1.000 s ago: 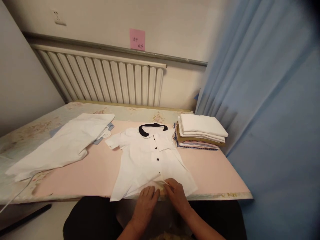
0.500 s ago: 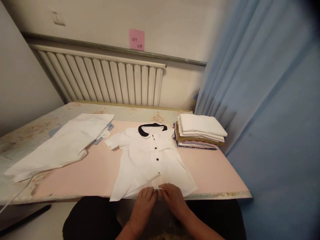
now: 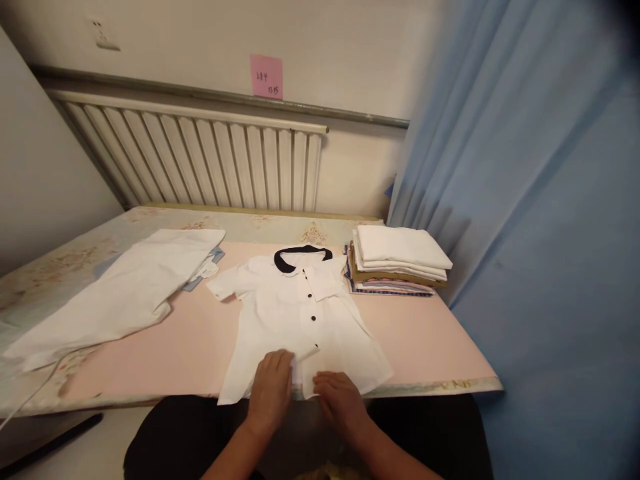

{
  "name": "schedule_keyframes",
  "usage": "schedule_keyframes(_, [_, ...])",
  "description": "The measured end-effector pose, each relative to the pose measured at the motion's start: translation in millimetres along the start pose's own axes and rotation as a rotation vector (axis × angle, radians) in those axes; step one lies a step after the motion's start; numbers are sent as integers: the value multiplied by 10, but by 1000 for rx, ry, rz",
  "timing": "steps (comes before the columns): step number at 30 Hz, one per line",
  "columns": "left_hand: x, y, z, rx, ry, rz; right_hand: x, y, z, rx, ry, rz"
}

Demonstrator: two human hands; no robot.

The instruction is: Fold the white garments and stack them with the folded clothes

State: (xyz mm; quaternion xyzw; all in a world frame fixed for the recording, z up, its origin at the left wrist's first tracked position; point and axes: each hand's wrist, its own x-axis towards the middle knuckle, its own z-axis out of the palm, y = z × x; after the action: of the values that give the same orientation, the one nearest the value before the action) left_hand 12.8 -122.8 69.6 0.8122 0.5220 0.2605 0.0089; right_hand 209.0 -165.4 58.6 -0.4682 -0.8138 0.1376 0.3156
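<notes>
A white short-sleeved shirt [image 3: 280, 307] with a black collar and dark buttons lies front side up in front of me, its hem at the near table edge. One sleeve is folded in across the chest; the other points out to the left. My left hand [image 3: 271, 387] is closed on the lower left front panel, fingertips near its inner edge. Close to the hem of the other panel, my right hand [image 3: 343, 403] has its fingers curled onto the cloth. Between the hands the two front panels part in a narrow gap. Both thumbs are largely hidden.
A stack of folded clothes [image 3: 400, 257] stands at the right by a blue curtain [image 3: 525, 200]. To the left lies a loose white garment [image 3: 120, 293] over something blue. A pink mat [image 3: 415, 347] covers part of the floral-topped table, with a radiator [image 3: 215, 160] behind.
My left hand has moved up and left from the hem onto the left panel, and the front panels now part there. The right hand has shifted slightly right and down.
</notes>
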Motion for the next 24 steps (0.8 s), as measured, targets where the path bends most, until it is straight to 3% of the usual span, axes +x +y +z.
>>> schedule_keyframes(3, [257, -25, -28, 68, -54, -123, -15, 28, 32, 7, 16, -7])
schedule_keyframes(8, [547, -34, -47, 120, -332, -266, -25, 51, 41, 22, -8, 5])
schedule_keyframes(11, [633, -56, -32, 58, -425, -366, -23, 65, 49, 29, 9, -17])
schedule_keyframes(18, [686, -94, 42, -92, -480, -437, -19, 54, 29, 34, 11, -14])
schedule_keyframes(24, [601, 43, -79, -223, -504, -388, -30, 57, 28, 25, 29, -37])
